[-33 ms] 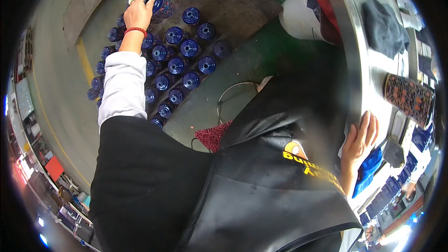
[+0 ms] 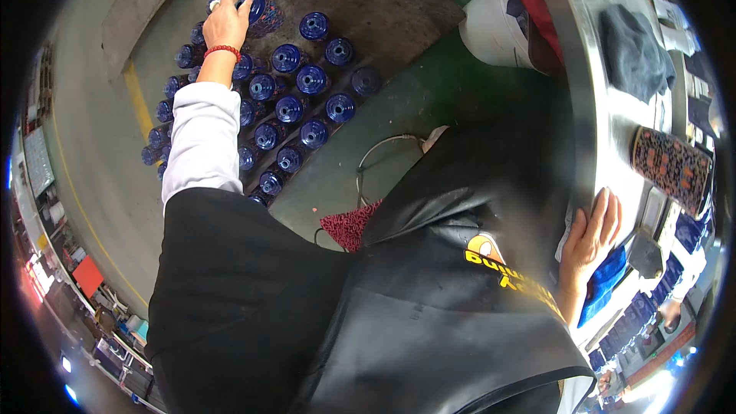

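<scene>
My left hand point(image 2: 225, 24) reaches far out to the upper left and grips the rim of a blue glass vessel point(image 2: 251, 6) with a round top. Its thumb and fingers wrap the edge, and the vessel's lower part shows a speckled pattern. Many similar blue vessels point(image 2: 290, 109) stand upright on the floor around it in rough rows, each with a hole in the top. On the right, my right hand point(image 2: 590, 238) lies flat on the metal table's edge point(image 2: 586, 134), fingers stretched, holding nothing. A blue cloth point(image 2: 604, 285) lies beside that hand.
On the table lie a dark cloth point(image 2: 632, 52) and a dark, orange-patterned piece point(image 2: 670, 169). A white bucket point(image 2: 491, 34) with dark and red cloth stands by the table. A cable point(image 2: 368, 157) and a red looped mat point(image 2: 346, 226) are on the floor near my apron.
</scene>
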